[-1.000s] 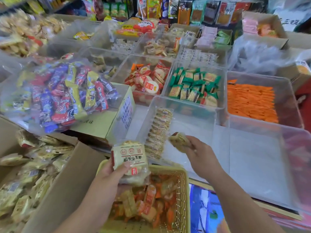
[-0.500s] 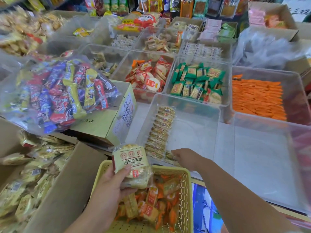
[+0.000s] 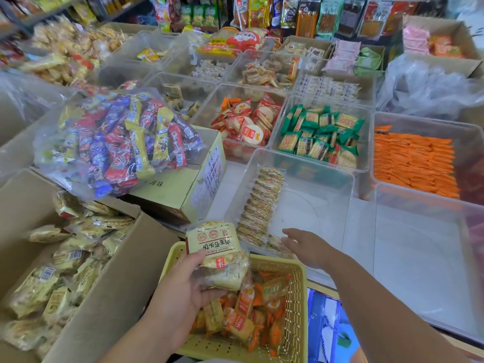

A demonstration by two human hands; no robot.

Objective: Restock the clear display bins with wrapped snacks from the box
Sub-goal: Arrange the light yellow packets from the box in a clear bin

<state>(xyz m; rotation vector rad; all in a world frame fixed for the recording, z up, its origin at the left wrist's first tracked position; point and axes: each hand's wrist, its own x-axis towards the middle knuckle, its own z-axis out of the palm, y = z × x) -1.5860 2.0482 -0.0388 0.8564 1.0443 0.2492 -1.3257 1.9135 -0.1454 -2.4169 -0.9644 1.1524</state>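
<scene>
My left hand [image 3: 183,289] grips a small stack of cream-wrapped snacks [image 3: 217,255] above a yellow basket [image 3: 296,310]. My right hand [image 3: 306,244] hovers with straight fingers and nothing in it at the near edge of a clear bin [image 3: 314,203]. Inside that bin a row of the same wrapped snacks [image 3: 262,205] stands along the left wall, and one more lies at the near end by my fingers. The open cardboard box [image 3: 110,284] at the lower left is full of these snacks [image 3: 65,258].
A bag of red, blue and yellow candies [image 3: 115,142] lies on a closed carton [image 3: 188,184]. Clear bins behind hold red packs [image 3: 246,121], green packs [image 3: 319,134] and orange packs [image 3: 413,163]. An empty clear bin [image 3: 419,258] sits at the right. The basket holds orange-wrapped snacks.
My right hand carried one wrapped snack down into the clear bin, set it at the near end of the row, let go and pulled back empty. My left hand kept its stack.
</scene>
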